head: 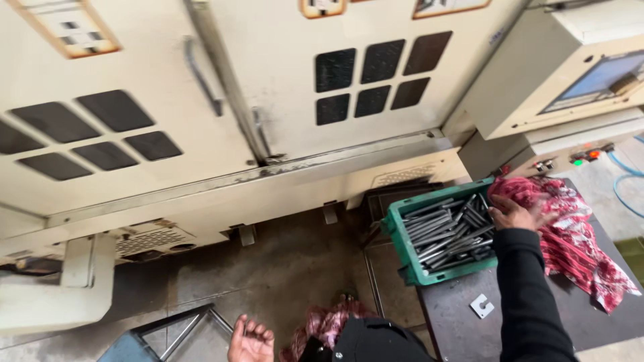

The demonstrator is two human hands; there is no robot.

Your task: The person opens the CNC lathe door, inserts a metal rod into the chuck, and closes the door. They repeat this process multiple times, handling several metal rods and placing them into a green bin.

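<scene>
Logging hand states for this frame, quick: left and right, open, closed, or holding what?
Left hand: open, palm up, fingers loosely curled, holding nothing.
Right hand: resting over the green crate of metal rods, beside the red cloth; grip cannot be told.

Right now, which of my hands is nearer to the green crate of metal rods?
Right. The right hand is at the green crate's far right edge, resting on the red patterned cloth beside the metal rods. The left hand hangs low over the floor, well apart from it.
</scene>
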